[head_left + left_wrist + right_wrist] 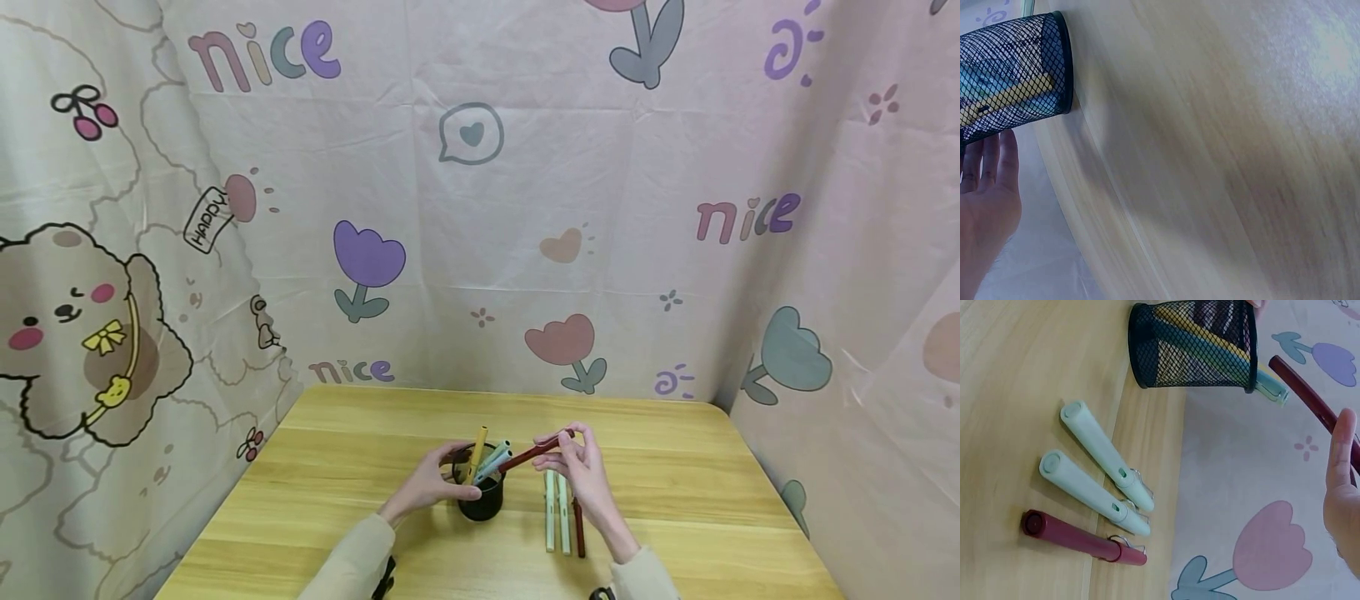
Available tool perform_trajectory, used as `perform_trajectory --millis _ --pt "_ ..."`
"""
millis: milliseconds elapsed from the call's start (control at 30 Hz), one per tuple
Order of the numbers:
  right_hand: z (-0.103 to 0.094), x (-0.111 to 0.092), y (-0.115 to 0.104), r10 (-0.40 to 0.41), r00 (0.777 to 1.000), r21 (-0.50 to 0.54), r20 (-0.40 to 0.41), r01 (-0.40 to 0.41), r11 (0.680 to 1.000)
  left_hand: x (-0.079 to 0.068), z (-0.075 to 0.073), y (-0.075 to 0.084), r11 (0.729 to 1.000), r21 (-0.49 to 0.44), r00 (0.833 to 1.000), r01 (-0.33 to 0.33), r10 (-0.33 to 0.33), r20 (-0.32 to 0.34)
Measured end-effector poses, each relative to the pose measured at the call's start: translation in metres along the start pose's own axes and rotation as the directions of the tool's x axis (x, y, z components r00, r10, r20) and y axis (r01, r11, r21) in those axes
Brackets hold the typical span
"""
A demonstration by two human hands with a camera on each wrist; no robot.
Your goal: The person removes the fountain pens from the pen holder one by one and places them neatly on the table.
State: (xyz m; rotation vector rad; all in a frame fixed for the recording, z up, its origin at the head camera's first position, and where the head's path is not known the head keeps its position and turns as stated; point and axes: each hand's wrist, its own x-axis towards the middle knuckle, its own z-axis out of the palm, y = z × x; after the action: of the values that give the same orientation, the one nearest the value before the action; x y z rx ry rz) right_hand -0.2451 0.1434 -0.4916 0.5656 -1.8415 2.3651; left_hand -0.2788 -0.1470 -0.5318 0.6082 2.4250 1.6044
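Beige sleeves [351, 557] nearest, left hand [431, 480] gripping black mesh pen holder [482, 505], probably to steady it, right hand [589, 477] pinching dark red pen [532, 452] near its rim, three more pens [565, 521] lined up on worktop [675, 500].

From my end, the head view shows bare desk [697, 500] at lower right and left of the left sleeve [358, 546], with room for a hand to pass. At lower centre I find the mesh cup [481, 503] in the way, its left side taken by the left hand [429, 482], its mouth crowded by leaning pens [477, 450]. The right hand [586, 473] and its dark red pen [527, 456] bar the cup's right. Below, 3 lying pens [564, 521] leave a narrow strip beside the cup. The backdrop [457, 354] walls the far edge.
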Motion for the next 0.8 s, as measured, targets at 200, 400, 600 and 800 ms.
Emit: perform_trajectory --millis 200,400,600,800 --pt "-0.004 -0.001 0.001 -0.029 0.999 0.007 -0.043 0.029 1.0 0.0 0.0 -0.001 1.0 0.003 1.0 0.003 -0.003 -0.003" --pt "-0.008 -0.006 0.002 -0.03 0.994 -0.021 -0.108 0.028 0.999 0.0 0.0 -0.002 1.0 0.006 1.0 0.003 -0.003 -0.003" --pt "-0.015 -0.011 -0.002 0.034 0.975 -0.072 -0.219 -0.051 0.996 0.001 0.0 -0.002 1.0 -0.009 1.0 0.0 0.0 -0.001" --pt "-0.028 -0.014 0.002 -0.007 0.962 -0.082 -0.274 -0.016 0.996 0.001 0.001 -0.003 1.0 -0.021 1.0 -0.004 0.004 0.001"
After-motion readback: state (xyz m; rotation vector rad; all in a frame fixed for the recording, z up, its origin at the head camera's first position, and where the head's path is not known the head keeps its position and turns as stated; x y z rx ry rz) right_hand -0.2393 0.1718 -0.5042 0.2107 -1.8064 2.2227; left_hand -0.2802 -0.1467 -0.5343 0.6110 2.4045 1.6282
